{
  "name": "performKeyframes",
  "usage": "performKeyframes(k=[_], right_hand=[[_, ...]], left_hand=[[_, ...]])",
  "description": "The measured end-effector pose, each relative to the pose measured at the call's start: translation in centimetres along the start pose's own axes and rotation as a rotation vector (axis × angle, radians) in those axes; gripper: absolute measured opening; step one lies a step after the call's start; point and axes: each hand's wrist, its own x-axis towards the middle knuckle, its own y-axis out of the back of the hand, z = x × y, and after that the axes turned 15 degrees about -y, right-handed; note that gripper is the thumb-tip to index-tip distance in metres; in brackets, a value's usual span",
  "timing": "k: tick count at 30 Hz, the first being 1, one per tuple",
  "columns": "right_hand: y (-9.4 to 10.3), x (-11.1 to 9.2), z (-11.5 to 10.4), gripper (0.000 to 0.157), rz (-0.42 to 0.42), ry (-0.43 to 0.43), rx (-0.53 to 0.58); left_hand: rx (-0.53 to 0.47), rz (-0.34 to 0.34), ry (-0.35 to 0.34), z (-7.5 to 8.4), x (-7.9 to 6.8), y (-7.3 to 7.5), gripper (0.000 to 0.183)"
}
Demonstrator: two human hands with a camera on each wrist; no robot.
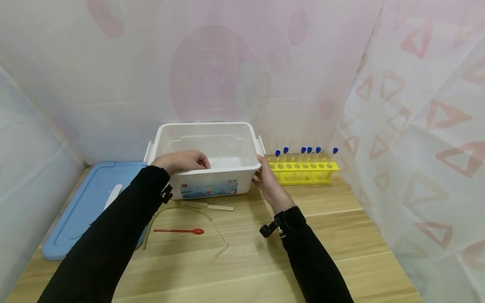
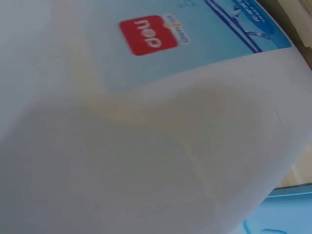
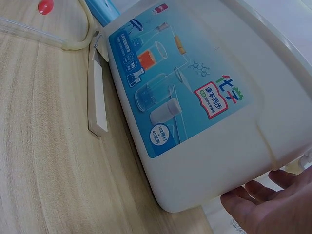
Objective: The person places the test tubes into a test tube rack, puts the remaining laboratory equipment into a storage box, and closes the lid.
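Note:
A white plastic storage box (image 1: 212,179) with a printed blue label (image 3: 161,90) stands open against the back wall. My left hand (image 1: 184,161) reaches over its front rim, with bent fingers inside. The front wall hides what lies beneath those fingers, so I cannot tell whether they hold anything. At the box's front right corner, my right hand (image 1: 270,185) grips its side with bent fingers, which also show in the right wrist view. In the left wrist view the box's outer wall (image 2: 234,112) fills most of the picture; the left hand is not seen there.
Right of the box stands a yellow rack (image 1: 299,167) with several blue-capped test tubes. A blue lid (image 1: 85,202) bearing a white utensil (image 1: 113,196) lies left. In front are a pale wooden clamp-like piece (image 1: 208,206), bent tubing (image 1: 172,207) and a red spoon (image 1: 179,230).

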Motion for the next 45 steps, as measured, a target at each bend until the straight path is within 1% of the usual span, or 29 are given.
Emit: performKeyframes(k=[3, 5, 10, 13, 21, 25, 28, 32, 35, 37, 40, 42, 45], right_hand=[[-0.1, 0.1, 0.0, 0.079, -0.002, 0.000, -0.002], [-0.2, 0.1, -0.1, 0.080, 0.006, -0.002, 0.001], [-0.3, 0.2, -0.2, 0.081, 0.014, -0.001, -0.002], [-0.3, 0.2, -0.3, 0.082, 0.010, 0.002, -0.004], [-0.1, 0.2, -0.1, 0.081, 0.000, 0.009, -0.010], [-0.1, 0.2, -0.2, 0.082, 0.009, 0.003, -0.003], [-0.1, 0.2, -0.2, 0.084, 0.014, -0.002, -0.001], [-0.1, 0.2, -0.2, 0.083, 0.014, -0.001, -0.004], [-0.1, 0.2, -0.2, 0.081, 0.017, 0.000, -0.003], [-0.1, 0.3, -0.1, 0.078, 0.020, -0.003, 0.003], [-0.2, 0.3, -0.1, 0.076, 0.026, -0.012, 0.011], [-0.2, 0.4, -0.1, 0.076, 0.027, -0.016, 0.011], [-0.1, 0.4, 0.0, 0.076, 0.026, -0.016, 0.009]], left_hand=[[0.041, -0.028, 0.021, -0.3, 0.0, 0.0, 0.020], [0.075, -0.056, 0.023, -0.3, 0.0, 0.0, 0.020], [0.086, -0.106, 0.038, 0.0, -0.2, 0.0, 0.015], [0.089, -0.116, 0.064, 0.2, -0.3, 0.0, 0.017], [0.096, -0.112, 0.128, 1.0, -0.8, -0.3, 0.026], [0.103, -0.116, 0.139, 1.0, -0.7, -0.3, 0.026], [0.108, -0.117, 0.113, 0.6, -0.4, -0.3, 0.026], [0.176, -0.063, 0.022, -0.1, 0.4, -0.2, 0.031], [0.252, 0.010, -0.030, -0.6, 0.8, -0.2, 0.035], [0.297, 0.064, -0.048, -0.7, 0.9, -0.1, 0.036], [0.387, 0.156, -0.099, -0.4, 1.0, 0.0, 0.036], [0.452, 0.210, -0.131, 0.1, 0.8, -0.1, 0.036], [0.524, 0.264, -0.175, 0.7, 0.5, -0.3, 0.037]])
